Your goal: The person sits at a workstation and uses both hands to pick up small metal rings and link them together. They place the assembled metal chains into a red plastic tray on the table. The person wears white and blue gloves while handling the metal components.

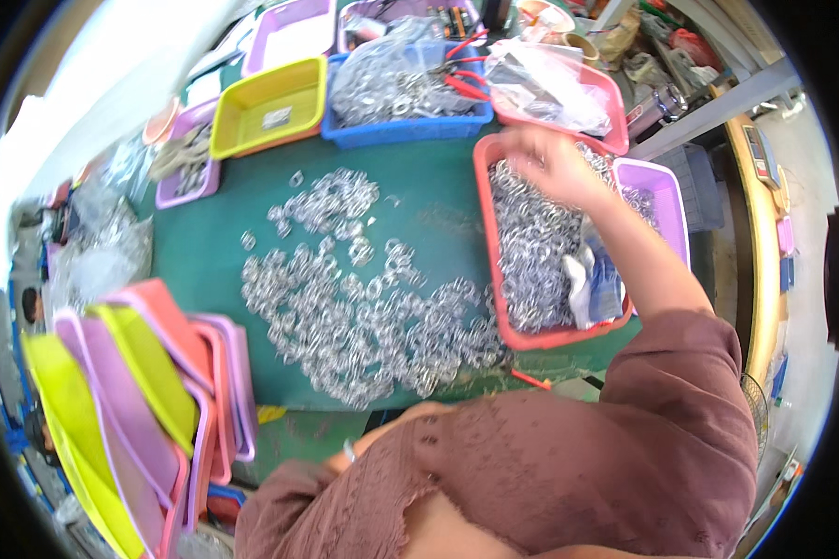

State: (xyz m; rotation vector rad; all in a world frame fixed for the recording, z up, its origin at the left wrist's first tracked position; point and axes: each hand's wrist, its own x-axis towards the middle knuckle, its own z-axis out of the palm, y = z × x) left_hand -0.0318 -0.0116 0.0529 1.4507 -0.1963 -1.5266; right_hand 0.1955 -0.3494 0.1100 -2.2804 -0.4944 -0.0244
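My right hand [552, 166] is over the far end of a red bin [487, 233] filled with small metal rings [536, 252]. Motion smears its fingers, so whether they hold anything is unclear. Below my chest, at the table's near edge, part of my left hand [408, 419] shows beyond a wristband [350, 451]; its fingers are hidden behind my brown shirt. A wide spread of loose metal rings [345, 312] lies on the green table [205, 233], left of the bin. Inside the bin, a blue and white cloth-like item [595, 284] rests on the rings.
Stacked coloured trays [140, 373] stand at the near left. Along the back are a yellow tray [280, 98], a blue bin [410, 133] with bagged parts and red-handled pliers [466, 79], and a pink bin [611, 93] with plastic bags. A purple bin [671, 200] adjoins the red one.
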